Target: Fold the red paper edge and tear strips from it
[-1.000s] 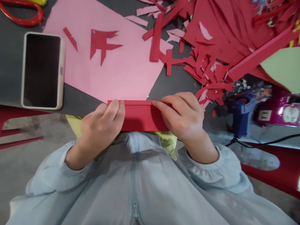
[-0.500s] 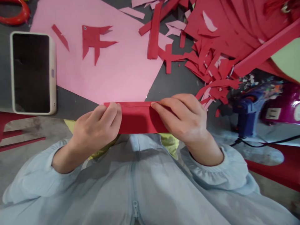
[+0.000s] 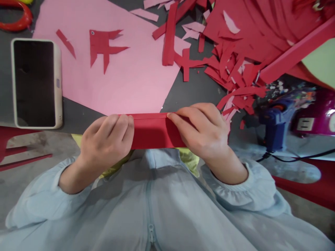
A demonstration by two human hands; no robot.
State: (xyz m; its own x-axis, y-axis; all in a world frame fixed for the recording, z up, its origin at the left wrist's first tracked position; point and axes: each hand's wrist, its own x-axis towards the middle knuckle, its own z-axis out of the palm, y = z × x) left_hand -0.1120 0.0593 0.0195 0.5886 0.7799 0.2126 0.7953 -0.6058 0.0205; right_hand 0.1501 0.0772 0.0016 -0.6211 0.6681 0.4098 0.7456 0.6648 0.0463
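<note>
A strip of red paper [image 3: 153,134] stretches between my two hands at the table's near edge, with a narrow fold along its far side. My left hand [image 3: 107,134] is closed on the left end, its fingers curled over the fold. At the right, my right hand [image 3: 202,127] pinches the fold between thumb and forefinger. Beyond them, a large pink sheet [image 3: 136,83] lies on the table, bearing a red woven paper fish [image 3: 101,42] with a small eye and a thin red paper scrap [image 3: 66,43].
A phone [image 3: 35,83] lies at the left, below red-handled scissors [image 3: 19,21]. Red paper scraps [image 3: 232,69] are heaped at the right near a large red sheet [image 3: 251,28]. A blue glue gun [image 3: 276,122] with a black cord stands at the right edge.
My left hand has shifted slightly along the strip's left end, covering its corner. The right hand keeps its pinch on the fold. The whole view has drifted a little.
</note>
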